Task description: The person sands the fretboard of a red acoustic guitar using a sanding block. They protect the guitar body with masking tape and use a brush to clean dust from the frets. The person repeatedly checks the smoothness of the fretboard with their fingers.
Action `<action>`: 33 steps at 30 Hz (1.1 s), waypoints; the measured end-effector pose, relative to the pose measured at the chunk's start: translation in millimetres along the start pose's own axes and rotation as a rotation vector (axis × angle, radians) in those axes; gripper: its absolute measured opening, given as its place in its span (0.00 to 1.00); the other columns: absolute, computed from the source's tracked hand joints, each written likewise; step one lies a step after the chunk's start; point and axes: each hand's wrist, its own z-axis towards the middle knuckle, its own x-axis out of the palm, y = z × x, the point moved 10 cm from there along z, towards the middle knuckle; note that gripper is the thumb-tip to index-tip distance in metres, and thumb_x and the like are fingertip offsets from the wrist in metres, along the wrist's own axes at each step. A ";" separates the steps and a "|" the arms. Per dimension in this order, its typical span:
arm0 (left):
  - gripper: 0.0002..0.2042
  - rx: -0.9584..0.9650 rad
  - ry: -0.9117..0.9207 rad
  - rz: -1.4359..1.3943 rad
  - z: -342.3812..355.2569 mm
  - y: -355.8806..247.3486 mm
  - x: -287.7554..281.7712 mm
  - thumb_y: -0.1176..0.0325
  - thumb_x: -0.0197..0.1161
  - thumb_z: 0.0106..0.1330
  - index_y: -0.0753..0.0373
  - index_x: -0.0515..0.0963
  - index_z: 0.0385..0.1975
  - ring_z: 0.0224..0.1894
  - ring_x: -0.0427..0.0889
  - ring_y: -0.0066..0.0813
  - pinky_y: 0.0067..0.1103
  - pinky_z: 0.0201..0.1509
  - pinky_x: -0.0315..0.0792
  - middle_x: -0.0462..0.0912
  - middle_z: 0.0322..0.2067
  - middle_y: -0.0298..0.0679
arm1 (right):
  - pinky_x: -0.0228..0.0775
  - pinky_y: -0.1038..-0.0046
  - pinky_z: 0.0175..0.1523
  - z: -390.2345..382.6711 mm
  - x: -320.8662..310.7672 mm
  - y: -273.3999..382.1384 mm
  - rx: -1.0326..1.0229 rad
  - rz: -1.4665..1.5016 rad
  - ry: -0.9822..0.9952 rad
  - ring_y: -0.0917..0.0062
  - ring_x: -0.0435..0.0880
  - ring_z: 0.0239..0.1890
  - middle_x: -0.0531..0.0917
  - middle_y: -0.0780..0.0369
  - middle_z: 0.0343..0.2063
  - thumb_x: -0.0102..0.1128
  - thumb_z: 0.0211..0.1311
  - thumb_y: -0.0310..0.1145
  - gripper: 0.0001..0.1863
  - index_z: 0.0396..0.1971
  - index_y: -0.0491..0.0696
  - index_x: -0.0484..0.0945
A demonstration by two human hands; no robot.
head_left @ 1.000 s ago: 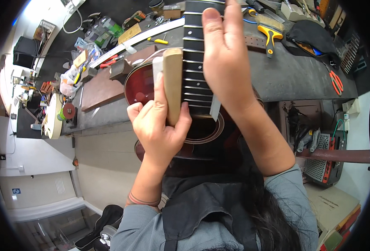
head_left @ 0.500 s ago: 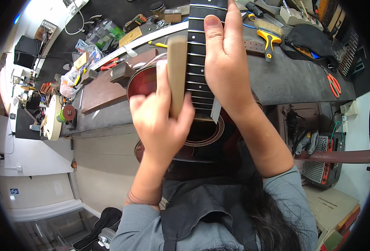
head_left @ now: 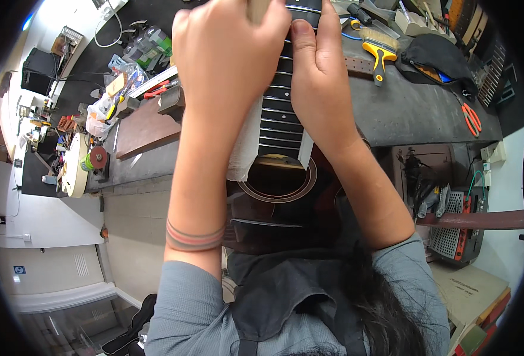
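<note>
Left end: brown flat board (head_left: 146, 130) lay on the dark surface (head_left: 386, 113), red tool (head_left: 155, 92) just beside its far edge. My left hand (head_left: 229, 50) was up at the top of view, fingers closed round a wooden block (head_left: 258, 9), most of the block out of sight. Guitar (head_left: 247, 204) was right in front of me, sound hole (head_left: 276, 183) up, fretboard (head_left: 278, 123) running away over the surface. Pale strips (head_left: 245, 154) flanked the fretboard near its end, left one wider. My right hand (head_left: 323, 77) lay along the fretboard's right side, touching, thumb near the fingers; couldn't tell how far they wrapped or whether they gripped. Further right, on the surface: yellow-handled brush (head_left: 380, 53), black pouch (head_left: 434, 59), then red-handled pliers (head_left: 470, 120)
</note>
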 end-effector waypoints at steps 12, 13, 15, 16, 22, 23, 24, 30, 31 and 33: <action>0.39 0.090 0.081 0.001 -172.5 39.6 -13.6 0.70 0.78 0.59 0.76 0.76 0.73 0.22 0.76 0.32 0.28 0.41 0.64 0.88 0.28 0.39 | 0.66 0.64 0.76 0.4 1.2 -7.0 -0.039 -0.046 -0.014 0.64 0.76 0.69 0.75 0.47 0.68 0.44 0.93 0.35 0.31 0.84 0.38 0.52; 0.39 0.128 0.056 0.031 -161.5 36.3 -12.6 0.71 0.78 0.58 0.76 0.76 0.73 0.22 0.77 0.32 0.29 0.41 0.65 0.88 0.28 0.39 | 0.65 0.64 0.76 -4.0 2.1 0.4 0.015 -0.039 -0.015 0.64 0.76 0.69 0.75 0.47 0.68 0.44 0.93 0.36 0.31 0.84 0.38 0.51; 0.38 0.199 -0.060 0.045 -120.6 23.7 -6.5 0.70 0.77 0.59 0.75 0.76 0.73 0.24 0.80 0.35 0.31 0.45 0.69 0.88 0.28 0.39 | 0.63 0.63 0.78 -6.4 2.4 1.1 0.048 -0.052 -0.019 0.62 0.74 0.72 0.73 0.45 0.70 0.43 0.93 0.36 0.31 0.84 0.37 0.50; 0.35 0.186 -0.100 0.021 -85.6 16.7 -1.8 0.68 0.75 0.63 0.72 0.77 0.72 0.24 0.81 0.39 0.33 0.47 0.70 0.87 0.27 0.40 | 0.63 0.63 0.78 -6.3 3.3 1.4 0.050 -0.057 -0.018 0.61 0.73 0.73 0.73 0.45 0.71 0.42 0.93 0.36 0.31 0.84 0.37 0.49; 0.25 0.139 -0.073 -0.018 46.5 -6.9 4.1 0.64 0.66 0.71 0.71 0.82 0.64 0.37 0.91 0.55 0.39 0.48 0.82 0.89 0.34 0.59 | 0.63 0.62 0.78 6.0 2.2 -5.0 -0.101 -0.120 0.021 0.60 0.73 0.73 0.72 0.45 0.71 0.40 0.93 0.34 0.30 0.84 0.37 0.51; 0.23 0.216 -0.093 0.060 43.4 -5.7 0.8 0.64 0.67 0.71 0.70 0.82 0.62 0.36 0.91 0.52 0.36 0.46 0.82 0.89 0.34 0.57 | 0.64 0.62 0.77 5.1 4.6 -0.4 -0.096 -0.081 0.035 0.61 0.74 0.72 0.73 0.45 0.70 0.40 0.93 0.34 0.30 0.84 0.38 0.51; 0.19 0.345 -0.089 0.203 25.7 -3.6 -2.0 0.64 0.67 0.72 0.69 0.84 0.56 0.34 0.89 0.49 0.32 0.44 0.81 0.89 0.35 0.53 | 0.65 0.62 0.76 1.8 5.7 12.5 -0.031 -0.038 0.037 0.62 0.75 0.70 0.73 0.46 0.69 0.41 0.93 0.34 0.29 0.83 0.38 0.52; 0.26 -0.371 -0.081 -0.873 -115.5 77.9 -21.9 0.71 0.65 0.76 0.77 0.73 0.70 0.45 0.86 0.22 0.20 0.52 0.78 0.88 0.47 0.43 | 0.68 0.63 0.73 -0.9 0.8 10.7 0.027 -0.061 0.002 0.65 0.77 0.65 0.76 0.48 0.65 0.43 0.92 0.33 0.27 0.81 0.39 0.56; 0.27 -0.389 -0.078 -0.914 -132.0 81.2 -15.5 0.69 0.67 0.74 0.76 0.71 0.70 0.45 0.85 0.23 0.21 0.51 0.78 0.87 0.46 0.44 | 0.68 0.63 0.73 -0.4 -4.8 11.3 0.019 -0.104 -0.024 0.65 0.78 0.65 0.76 0.49 0.65 0.43 0.92 0.33 0.27 0.80 0.39 0.56; 0.31 -0.379 -0.086 -0.887 -145.7 76.6 -19.9 0.76 0.67 0.73 0.75 0.66 0.73 0.52 0.88 0.26 0.23 0.57 0.80 0.88 0.52 0.48 | 0.68 0.63 0.72 -1.2 -2.4 12.6 0.011 -0.128 -0.048 0.65 0.78 0.64 0.77 0.49 0.64 0.44 0.92 0.34 0.26 0.80 0.39 0.57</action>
